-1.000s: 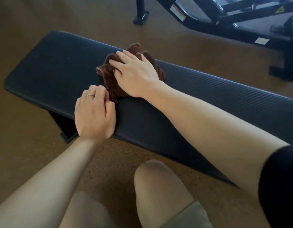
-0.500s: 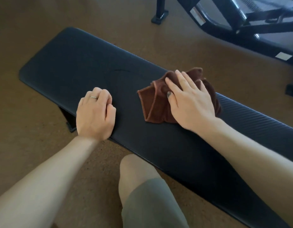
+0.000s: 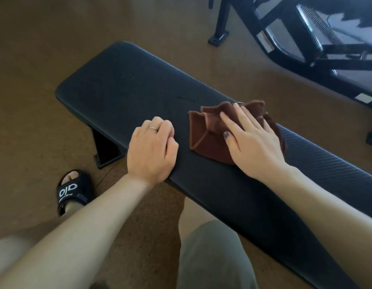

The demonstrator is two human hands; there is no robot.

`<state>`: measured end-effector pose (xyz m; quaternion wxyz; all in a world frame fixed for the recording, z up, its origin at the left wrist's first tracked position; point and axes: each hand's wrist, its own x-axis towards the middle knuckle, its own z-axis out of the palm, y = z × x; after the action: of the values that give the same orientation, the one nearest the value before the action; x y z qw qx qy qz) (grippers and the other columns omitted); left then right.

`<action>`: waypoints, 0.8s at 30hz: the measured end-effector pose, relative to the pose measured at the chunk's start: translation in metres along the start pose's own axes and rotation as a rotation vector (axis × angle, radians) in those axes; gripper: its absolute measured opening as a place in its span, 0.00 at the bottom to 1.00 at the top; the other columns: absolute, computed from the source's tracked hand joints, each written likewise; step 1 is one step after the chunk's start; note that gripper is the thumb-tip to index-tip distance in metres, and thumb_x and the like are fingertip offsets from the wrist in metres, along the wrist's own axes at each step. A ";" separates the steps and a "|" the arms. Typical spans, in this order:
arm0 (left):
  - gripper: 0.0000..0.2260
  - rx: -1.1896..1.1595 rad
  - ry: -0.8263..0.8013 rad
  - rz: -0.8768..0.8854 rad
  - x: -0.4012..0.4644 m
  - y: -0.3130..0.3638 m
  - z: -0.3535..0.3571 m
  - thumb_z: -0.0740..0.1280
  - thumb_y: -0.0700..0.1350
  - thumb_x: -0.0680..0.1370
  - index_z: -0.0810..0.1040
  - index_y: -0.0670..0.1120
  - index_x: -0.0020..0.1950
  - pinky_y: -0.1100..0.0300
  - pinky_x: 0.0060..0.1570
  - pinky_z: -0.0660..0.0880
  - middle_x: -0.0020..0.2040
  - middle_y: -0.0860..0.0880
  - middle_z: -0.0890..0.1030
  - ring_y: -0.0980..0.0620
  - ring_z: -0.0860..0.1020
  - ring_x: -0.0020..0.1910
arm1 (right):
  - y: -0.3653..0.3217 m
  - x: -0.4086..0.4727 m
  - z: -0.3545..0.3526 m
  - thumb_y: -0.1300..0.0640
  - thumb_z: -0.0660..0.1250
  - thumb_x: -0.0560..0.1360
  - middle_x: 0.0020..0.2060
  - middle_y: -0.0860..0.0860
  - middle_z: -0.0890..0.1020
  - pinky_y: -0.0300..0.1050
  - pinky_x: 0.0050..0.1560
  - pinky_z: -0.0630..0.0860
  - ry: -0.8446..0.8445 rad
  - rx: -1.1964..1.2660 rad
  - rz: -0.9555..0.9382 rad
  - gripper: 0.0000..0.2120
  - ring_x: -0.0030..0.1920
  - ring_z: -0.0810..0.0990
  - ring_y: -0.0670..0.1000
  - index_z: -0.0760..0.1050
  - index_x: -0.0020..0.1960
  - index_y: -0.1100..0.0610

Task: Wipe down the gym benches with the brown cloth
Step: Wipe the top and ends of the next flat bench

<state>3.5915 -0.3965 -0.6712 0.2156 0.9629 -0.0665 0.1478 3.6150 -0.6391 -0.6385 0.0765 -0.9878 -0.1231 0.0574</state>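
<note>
If my flat, spread right hand (image 3: 251, 140) presses unevenly, the crumpled brown cloth (image 3: 204, 140) may bunch and skip bench (image 3: 118, 86) spots; my left hand (image 3: 152, 151) rests curled, holding nothing.

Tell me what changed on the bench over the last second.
The right hand slid the brown cloth along the bench, away from the left hand and toward the ribbed end. Nothing was picked up or released. The left hand stayed braced on the near edge, fingers curled.
</note>
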 end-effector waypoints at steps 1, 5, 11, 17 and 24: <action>0.06 -0.011 -0.010 0.006 0.001 -0.001 0.000 0.57 0.45 0.80 0.71 0.48 0.45 0.48 0.46 0.71 0.46 0.52 0.73 0.50 0.72 0.43 | -0.001 0.000 -0.001 0.45 0.49 0.87 0.85 0.49 0.52 0.57 0.81 0.50 -0.011 -0.004 0.007 0.25 0.84 0.48 0.50 0.55 0.84 0.43; 0.07 -0.164 -0.022 0.064 0.003 -0.017 -0.013 0.56 0.45 0.82 0.71 0.47 0.47 0.48 0.46 0.72 0.46 0.51 0.73 0.50 0.72 0.44 | -0.017 0.045 -0.001 0.45 0.48 0.87 0.84 0.49 0.54 0.57 0.81 0.49 0.026 -0.015 0.048 0.25 0.84 0.49 0.50 0.58 0.84 0.45; 0.11 -0.001 0.221 -0.310 0.042 -0.083 -0.048 0.56 0.47 0.81 0.74 0.43 0.55 0.47 0.59 0.66 0.58 0.43 0.76 0.43 0.72 0.57 | -0.084 0.159 0.007 0.45 0.46 0.87 0.84 0.53 0.56 0.58 0.82 0.52 0.061 0.014 0.021 0.26 0.84 0.53 0.53 0.58 0.84 0.47; 0.15 0.041 0.065 -0.416 0.034 -0.121 -0.036 0.55 0.49 0.82 0.70 0.47 0.67 0.42 0.74 0.53 0.71 0.46 0.66 0.42 0.61 0.75 | -0.108 0.154 0.012 0.46 0.48 0.87 0.85 0.53 0.53 0.60 0.82 0.50 0.038 0.002 -0.103 0.26 0.84 0.50 0.54 0.56 0.84 0.48; 0.17 0.035 0.103 -0.421 0.034 -0.120 -0.027 0.54 0.48 0.79 0.68 0.45 0.66 0.41 0.72 0.54 0.70 0.44 0.66 0.41 0.61 0.73 | -0.107 0.033 0.020 0.41 0.43 0.85 0.84 0.48 0.55 0.56 0.83 0.45 -0.045 -0.007 -0.392 0.28 0.84 0.50 0.51 0.59 0.83 0.44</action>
<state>3.6403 -0.2790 -0.6845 0.2280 0.9504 0.1495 0.1496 3.6190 -0.5255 -0.6435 0.0799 -0.9436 -0.3151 0.0631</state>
